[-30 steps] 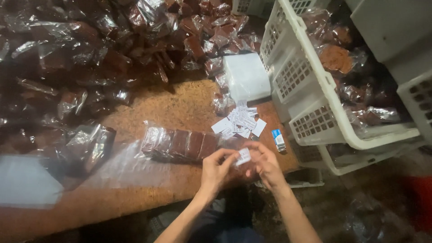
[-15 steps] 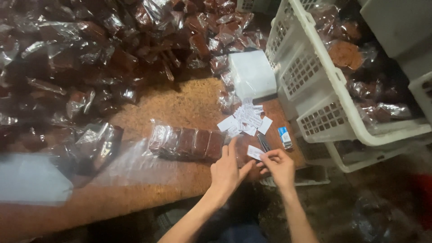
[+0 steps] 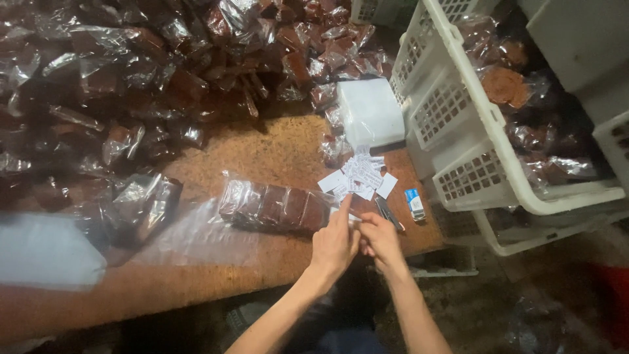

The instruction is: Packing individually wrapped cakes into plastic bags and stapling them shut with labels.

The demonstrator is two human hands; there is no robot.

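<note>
My left hand (image 3: pixel 334 244) and right hand (image 3: pixel 380 237) meet at the bench (image 3: pixel 275 154) edge, fingers pinched narrow on a small white slip (image 3: pixel 352 216), touching the clear bag of brown blocks (image 3: pixel 278 208). I judge the slip could slide off the slick plastic or crease. Loose slips (image 3: pixel 360 176) lie just beyond; baskets (image 3: pixel 458 131) stand right.

A brown bench (image 3: pixel 262 154) holds a large heap of clear-wrapped dark brown blocks (image 3: pixel 131 72) across its far side. A white folded stack of bags (image 3: pixel 370 111) lies near the right edge. White plastic baskets (image 3: pixel 458 131) beside the bench hold more wrapped blocks. A small blue-and-white lighter (image 3: pixel 414 203) rests nearby.
</note>
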